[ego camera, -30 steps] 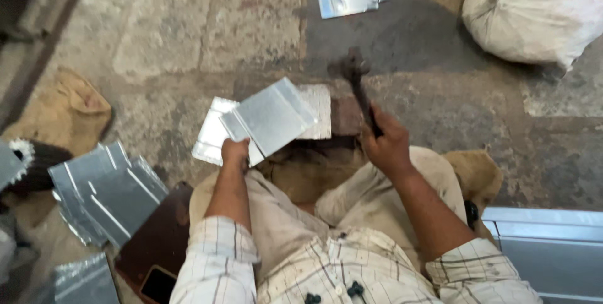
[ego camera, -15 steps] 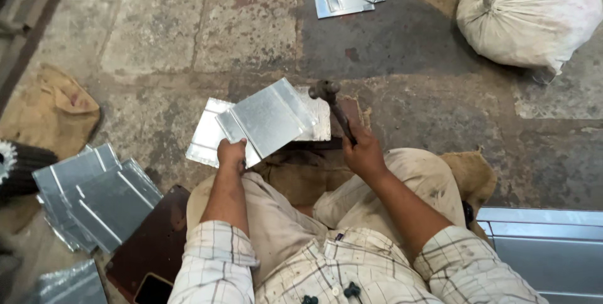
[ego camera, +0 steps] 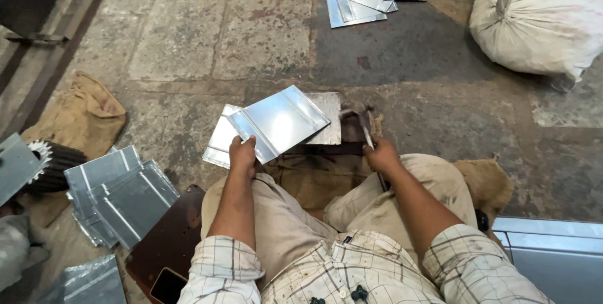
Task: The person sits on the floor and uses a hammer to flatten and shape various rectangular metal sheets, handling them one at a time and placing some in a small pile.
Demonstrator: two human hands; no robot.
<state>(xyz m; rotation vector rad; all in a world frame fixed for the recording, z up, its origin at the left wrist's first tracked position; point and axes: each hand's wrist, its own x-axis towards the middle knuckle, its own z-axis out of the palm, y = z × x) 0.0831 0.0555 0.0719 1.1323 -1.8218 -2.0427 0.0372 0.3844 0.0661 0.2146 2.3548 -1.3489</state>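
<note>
Flanking stacked metal sheets (ego camera: 119,197), white sack (ego camera: 540,18)

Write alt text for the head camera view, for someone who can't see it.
A seated person's left hand holds a folded metal sheet while the right hand grips a hammer beside it. More sheets lie stacked on the stone floor, near a white sack.
</note>
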